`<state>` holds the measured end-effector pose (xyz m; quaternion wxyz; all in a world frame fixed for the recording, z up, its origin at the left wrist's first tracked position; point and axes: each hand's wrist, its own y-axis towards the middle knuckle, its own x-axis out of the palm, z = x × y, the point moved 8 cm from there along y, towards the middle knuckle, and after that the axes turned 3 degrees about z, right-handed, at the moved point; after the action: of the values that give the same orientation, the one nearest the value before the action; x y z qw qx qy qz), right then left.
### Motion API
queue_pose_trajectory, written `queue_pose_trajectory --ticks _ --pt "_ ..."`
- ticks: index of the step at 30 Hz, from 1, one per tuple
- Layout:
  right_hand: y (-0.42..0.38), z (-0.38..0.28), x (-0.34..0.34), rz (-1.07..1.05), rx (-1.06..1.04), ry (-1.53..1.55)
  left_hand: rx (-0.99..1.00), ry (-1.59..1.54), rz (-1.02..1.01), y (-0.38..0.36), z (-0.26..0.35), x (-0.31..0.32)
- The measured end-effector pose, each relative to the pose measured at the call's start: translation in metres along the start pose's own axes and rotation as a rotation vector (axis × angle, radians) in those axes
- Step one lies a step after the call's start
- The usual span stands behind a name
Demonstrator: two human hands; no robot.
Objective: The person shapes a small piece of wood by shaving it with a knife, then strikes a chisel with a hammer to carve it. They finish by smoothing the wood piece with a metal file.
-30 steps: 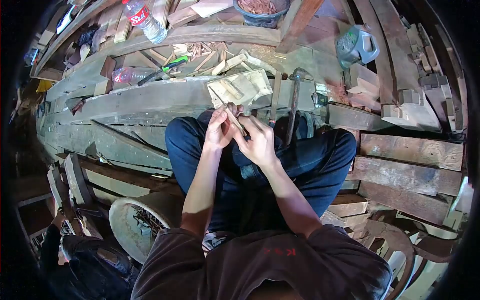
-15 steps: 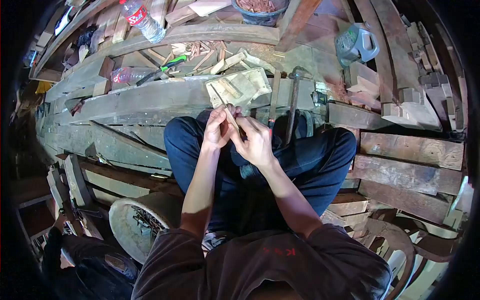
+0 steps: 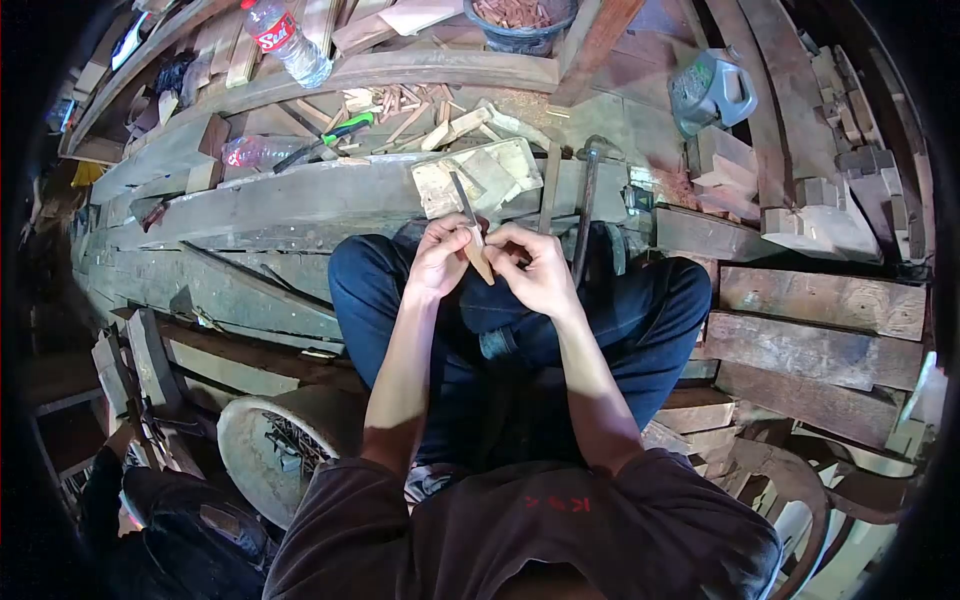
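Observation:
Both hands meet above my lap, around a wooden-handled blade (image 3: 480, 262). Its thin dark metal part points up and away, over a pale worn board (image 3: 430, 192); the pale wooden part slants down toward me. My left hand (image 3: 440, 258) is closed round the middle, thumb on top where metal and wood meet. At the right side of the wood, my right hand (image 3: 538, 270) is closed, with bent fingers and fingertips at the wood's edge. Whether those fingertips pinch anything else is hidden.
A green-handled tool (image 3: 345, 128) lies among wood scraps beyond the beam. Plastic bottles (image 3: 285, 45), a jug (image 3: 715, 90) and a tub of chips (image 3: 522, 22) stand farther off. A dark metal bar (image 3: 587, 200) is right of my hands; a bucket (image 3: 245, 450) stands lower left, near another person (image 3: 190, 520).
The blade has turned more upright and its wooden part now shows below my left hand. My right hand has shifted right and its fingers have bent back from covering the wood.

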<state>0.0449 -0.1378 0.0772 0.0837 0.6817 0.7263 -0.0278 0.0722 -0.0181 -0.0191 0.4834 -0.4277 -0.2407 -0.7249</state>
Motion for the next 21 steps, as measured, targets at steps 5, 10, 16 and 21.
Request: queue_pose_trajectory --ticks 5,10,16,21 --pt "0.001 -0.015 -0.010 -0.143 -0.026 -0.137 0.008 0.015 -0.067 -0.002 0.001 0.011" --pt "-0.001 -0.006 -0.017 -0.190 0.106 -0.042 -0.022 0.075 -0.027 -0.002 -0.004 0.009" --pt "0.002 -0.003 -0.029 0.056 0.090 -0.176 0.044 0.229 0.016 0.000 0.000 0.010" --pt "0.000 -0.035 -0.033 0.191 0.033 -0.328 0.048 0.162 0.028 0.001 0.001 0.012"
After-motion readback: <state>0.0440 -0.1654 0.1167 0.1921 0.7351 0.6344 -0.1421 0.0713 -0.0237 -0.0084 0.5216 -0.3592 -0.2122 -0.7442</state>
